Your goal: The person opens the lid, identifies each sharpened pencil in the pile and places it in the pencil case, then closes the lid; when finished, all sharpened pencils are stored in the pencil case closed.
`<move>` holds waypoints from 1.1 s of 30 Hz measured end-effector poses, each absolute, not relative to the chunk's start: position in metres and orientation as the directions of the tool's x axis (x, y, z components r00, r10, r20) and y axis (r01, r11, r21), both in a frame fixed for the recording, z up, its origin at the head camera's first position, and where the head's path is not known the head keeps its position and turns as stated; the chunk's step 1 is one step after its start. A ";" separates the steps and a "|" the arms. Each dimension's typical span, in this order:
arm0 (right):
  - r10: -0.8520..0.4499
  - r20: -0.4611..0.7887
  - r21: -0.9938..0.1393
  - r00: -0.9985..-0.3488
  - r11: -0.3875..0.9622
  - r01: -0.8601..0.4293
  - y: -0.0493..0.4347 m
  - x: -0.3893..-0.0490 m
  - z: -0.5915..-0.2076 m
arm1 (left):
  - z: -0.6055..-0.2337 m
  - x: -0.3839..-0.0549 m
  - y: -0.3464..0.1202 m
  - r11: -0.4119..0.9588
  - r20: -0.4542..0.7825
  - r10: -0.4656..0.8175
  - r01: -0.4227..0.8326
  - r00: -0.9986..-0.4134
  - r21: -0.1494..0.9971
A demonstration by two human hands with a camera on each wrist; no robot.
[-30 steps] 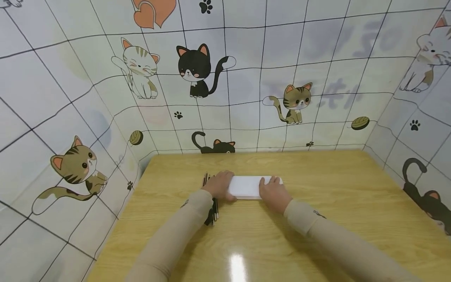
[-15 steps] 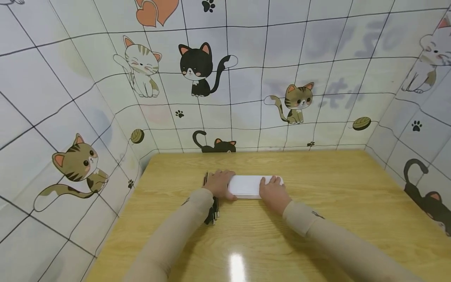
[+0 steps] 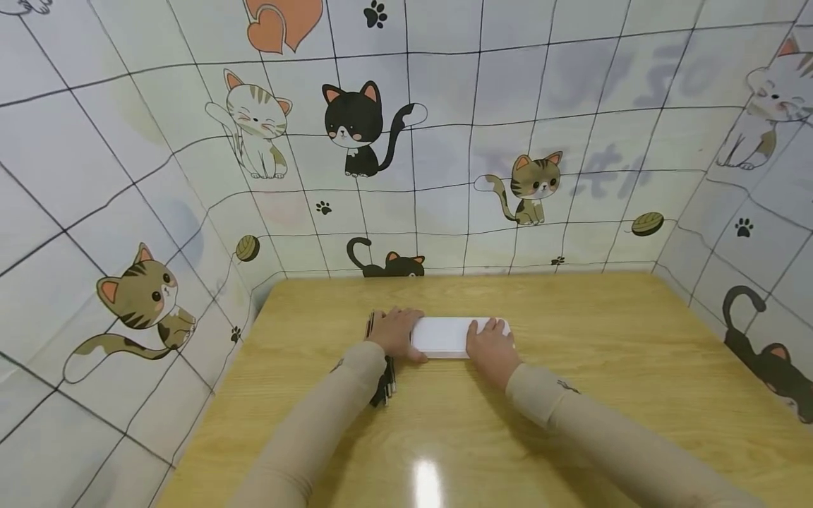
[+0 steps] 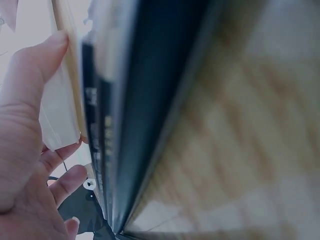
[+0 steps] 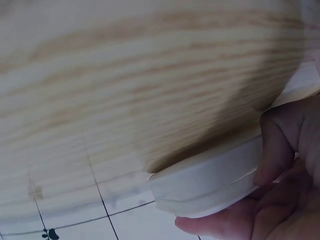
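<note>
Two-handed, clamping a white, oblong, seemingly plastic box (image 3: 442,334) at its left end with the left hand (image 3: 395,333), near its right with the right hand (image 3: 491,351). Virtually unmoved since a second ago, so probably just steadying. Looks plain, smooth; lies on yellow wood-grained tabletop (image 3: 584,331), right of slim black sticks (image 3: 384,386).

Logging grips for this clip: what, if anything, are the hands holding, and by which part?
The white rectangular box: the left hand grips its left end, the right hand grips it near the right end.
</note>
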State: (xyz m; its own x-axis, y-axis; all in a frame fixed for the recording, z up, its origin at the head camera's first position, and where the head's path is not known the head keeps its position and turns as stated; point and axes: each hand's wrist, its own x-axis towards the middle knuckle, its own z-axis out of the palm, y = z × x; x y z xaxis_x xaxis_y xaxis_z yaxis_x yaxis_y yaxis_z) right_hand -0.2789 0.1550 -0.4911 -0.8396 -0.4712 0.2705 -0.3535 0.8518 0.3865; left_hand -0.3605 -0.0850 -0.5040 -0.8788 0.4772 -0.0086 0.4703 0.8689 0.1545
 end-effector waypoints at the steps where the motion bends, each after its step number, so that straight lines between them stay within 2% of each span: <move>1: -0.470 0.279 0.392 -0.837 0.852 -0.348 0.155 -0.279 -0.491 | -0.504 -0.361 -0.085 0.870 -0.004 0.475 0.469 -0.880 0.154; 17: -0.502 0.225 0.395 -0.835 0.830 -0.393 0.153 -0.278 -0.481 | -0.503 -0.360 -0.088 0.872 0.024 0.469 0.467 -0.883 0.148; 23: -0.553 0.153 0.392 -0.819 0.795 -0.463 0.165 -0.276 -0.478 | -0.509 -0.363 -0.086 0.880 0.010 0.454 0.450 -0.891 0.153; 28: -0.593 0.123 0.285 -0.796 0.789 -0.544 0.184 -0.277 -0.467 | -0.505 -0.363 -0.086 0.873 0.025 0.458 0.455 -0.889 0.176; 33: -0.647 0.123 0.128 -0.752 0.762 -0.635 0.203 -0.283 -0.457 | -0.504 -0.362 -0.086 0.873 0.027 0.459 0.457 -0.888 0.168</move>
